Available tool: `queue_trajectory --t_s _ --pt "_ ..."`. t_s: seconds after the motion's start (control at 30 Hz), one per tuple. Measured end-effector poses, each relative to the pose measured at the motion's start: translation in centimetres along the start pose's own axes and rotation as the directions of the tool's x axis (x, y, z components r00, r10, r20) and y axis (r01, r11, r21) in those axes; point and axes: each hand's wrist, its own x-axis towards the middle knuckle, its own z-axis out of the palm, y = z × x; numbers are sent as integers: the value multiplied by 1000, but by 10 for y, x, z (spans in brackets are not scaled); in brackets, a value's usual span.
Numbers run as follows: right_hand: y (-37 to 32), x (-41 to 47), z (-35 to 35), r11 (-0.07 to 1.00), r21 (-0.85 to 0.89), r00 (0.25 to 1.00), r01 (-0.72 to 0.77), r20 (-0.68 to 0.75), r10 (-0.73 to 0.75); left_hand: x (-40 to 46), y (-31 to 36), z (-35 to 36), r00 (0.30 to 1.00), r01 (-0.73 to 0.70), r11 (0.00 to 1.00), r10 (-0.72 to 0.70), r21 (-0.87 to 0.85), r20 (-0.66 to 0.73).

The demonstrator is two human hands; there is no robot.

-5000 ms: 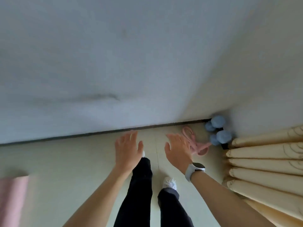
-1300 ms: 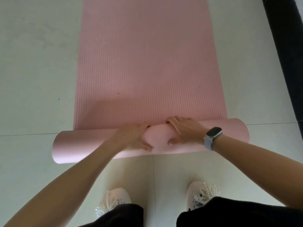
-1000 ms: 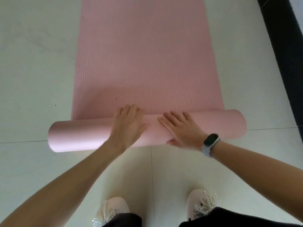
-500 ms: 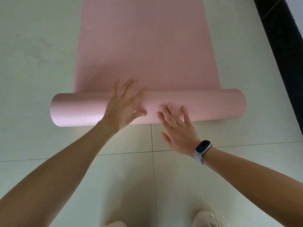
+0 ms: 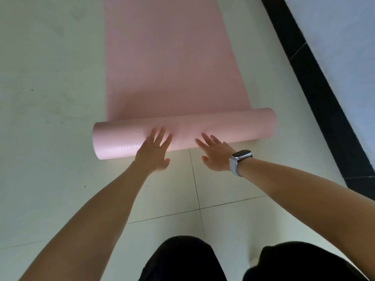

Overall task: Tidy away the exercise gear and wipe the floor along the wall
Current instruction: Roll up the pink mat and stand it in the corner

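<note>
Both palms are on the roll. The left hand [image 5: 153, 154] is spread flat, fingers [image 5: 160, 136] straight and apart, laid over the near face of the pink exercise mat [image 5: 182, 130] just left of its middle. The right hand [image 5: 216, 156], with a watch [image 5: 241, 156] on its wrist, mirrors it just right of the middle, its fingers [image 5: 207, 139] also straight and splayed, tips on the roll, nothing gripped in either hand.

The rolled part lies crosswise on the pale tiled floor [image 5: 50, 98], and the flat, unrolled length runs away from the person towards the top of the view, beside a dark skirting strip [image 5: 316, 78] at the foot of the wall [image 5: 345, 37] on the right. The person's dark-trousered legs [image 5: 182, 260] show at the bottom.

So the step in hand looks like rolling up the mat, the first part of tidying the gear, and plenty of mat is left flat. The floor wiping appears not yet begun.

The roll's right end sits further away than its left, so it seems to be tracking slightly askew. The next push probably calls for even pressure from both palms, perhaps a little more on the left, to keep the edges lined up and the coil tight.
</note>
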Motion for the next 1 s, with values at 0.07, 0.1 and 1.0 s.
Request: queue_trajectory --t_s 0.07,0.1,1.0 --pt "-2 -9 -16 1000 12 997 5 76 -6 0 -3 -11 997 -1 1000 3 -27 75" --pt "-2 -11 -22 1000 -1 995 27 97 -27 0 -2 -14 994 -3 999 7 -33 110" --pt "97 192 -123 977 -146 953 154 -238 -186 218 -28 -182 922 382 921 -386 -72 -40"
